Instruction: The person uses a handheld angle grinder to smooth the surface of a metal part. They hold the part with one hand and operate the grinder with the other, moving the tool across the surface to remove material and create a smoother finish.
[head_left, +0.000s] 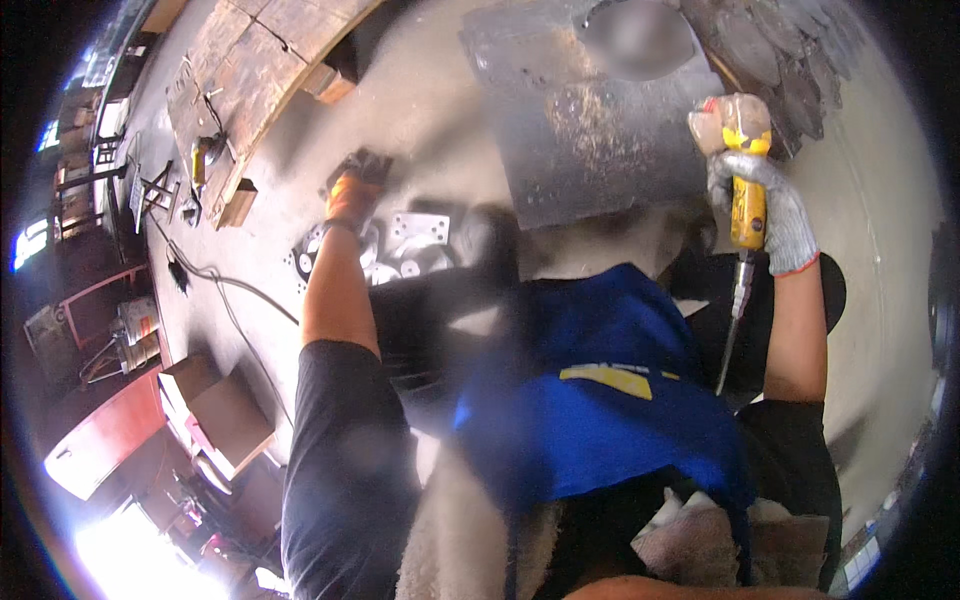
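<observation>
My right hand [765, 195], in a grey knit glove, grips a yellow-and-black power tool [748, 215] by its body. The tool's yellow-marked head [735, 125] is at the far end, and a long thin metal shaft [735, 320] points back toward me. Out to the left, my left hand [355, 195] wears an orange glove with dark fingers. It reaches over the floor just beyond several silvery metal parts, including a plate with holes [420, 228] and a round flanged piece [425, 262]. Its fingers merge into a dark patch, so their pose is unclear.
A dark flat sheet [590, 140] lies ahead, with a round disc [637, 38] on it. Dark flat pieces [775, 60] pile up at the far right. On the left stand a wooden table [265, 60], another yellow tool [200, 165], cables [235, 285] and a cardboard box [225, 410].
</observation>
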